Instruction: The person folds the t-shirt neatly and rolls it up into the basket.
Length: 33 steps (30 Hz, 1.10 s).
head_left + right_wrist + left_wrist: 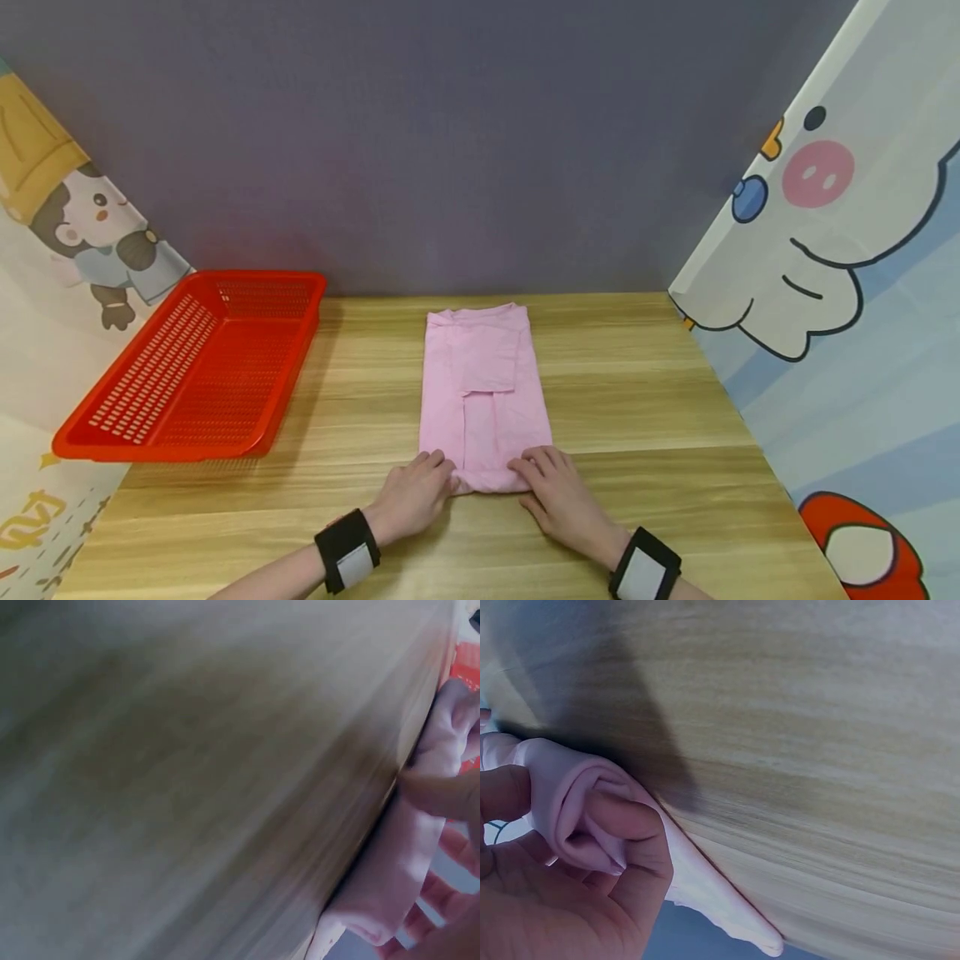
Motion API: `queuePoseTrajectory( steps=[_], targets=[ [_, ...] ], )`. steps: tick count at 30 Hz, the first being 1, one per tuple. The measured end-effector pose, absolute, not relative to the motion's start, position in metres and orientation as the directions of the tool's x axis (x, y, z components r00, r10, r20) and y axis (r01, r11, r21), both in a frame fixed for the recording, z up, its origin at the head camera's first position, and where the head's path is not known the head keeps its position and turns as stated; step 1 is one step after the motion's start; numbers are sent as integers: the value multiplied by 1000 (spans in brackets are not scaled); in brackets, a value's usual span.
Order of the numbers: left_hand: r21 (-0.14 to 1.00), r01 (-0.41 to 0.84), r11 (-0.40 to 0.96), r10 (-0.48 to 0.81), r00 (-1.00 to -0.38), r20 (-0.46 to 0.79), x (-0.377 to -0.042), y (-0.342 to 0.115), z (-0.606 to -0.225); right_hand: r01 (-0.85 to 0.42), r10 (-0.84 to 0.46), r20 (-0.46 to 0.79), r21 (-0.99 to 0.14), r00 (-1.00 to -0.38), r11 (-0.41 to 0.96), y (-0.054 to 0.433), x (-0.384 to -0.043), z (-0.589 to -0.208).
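Note:
A pink garment [485, 358], folded into a long narrow strip, lies on the wooden table; its near end is rolled up. At the left end of that roll my left hand [415, 493] pinches the cloth; the left wrist view shows a finger tucked into the spiral of the rolled cloth [570, 799]. My right hand [558, 496] grips the roll's other end, thumb on the near side and fingers beyond it, around the rolled cloth [390, 877] in the right wrist view. A squarish folded layer lies on top of the garment's upper half.
To the left stands a red plastic basket [296, 367] with perforated sides. A grey panel [450, 150] rises behind the wooden table [637, 392]. Cartoon-printed sheets [885, 333] flank both sides. Each wrist wears a black strap [347, 550].

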<state>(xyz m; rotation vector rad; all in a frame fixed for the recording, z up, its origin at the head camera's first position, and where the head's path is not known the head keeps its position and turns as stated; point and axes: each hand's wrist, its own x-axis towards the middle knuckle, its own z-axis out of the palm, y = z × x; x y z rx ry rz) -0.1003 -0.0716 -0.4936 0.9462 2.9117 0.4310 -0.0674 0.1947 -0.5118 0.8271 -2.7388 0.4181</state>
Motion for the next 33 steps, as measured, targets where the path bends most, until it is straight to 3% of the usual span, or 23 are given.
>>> queuePoseTrajectory(
  steps=[4,10,23,27,33],
  targets=[
    [290,553,781,574,-818,13,-102,-70,-494,-562,-485,379,-120,-788,819,193,-67,-512],
    [290,537,792,565,-825,-17,-102,-69,-494,-481,-430,349,-70,-833,874,188,-67,-512],
    [222,551,804,555,-830,51,-95,-68,-495,-504,-454,302,-112,-838,856,186,-77,-508],
    [106,595,797,581,-802,137,-91,-68,-497,-520,-469,275,-153,-839,841,186,-81,-506],
    [-225,610,760,650,-715,257,-86,-66,-499,-524,-495,172,-321,-852,789,191,-94,-498]
  ],
)
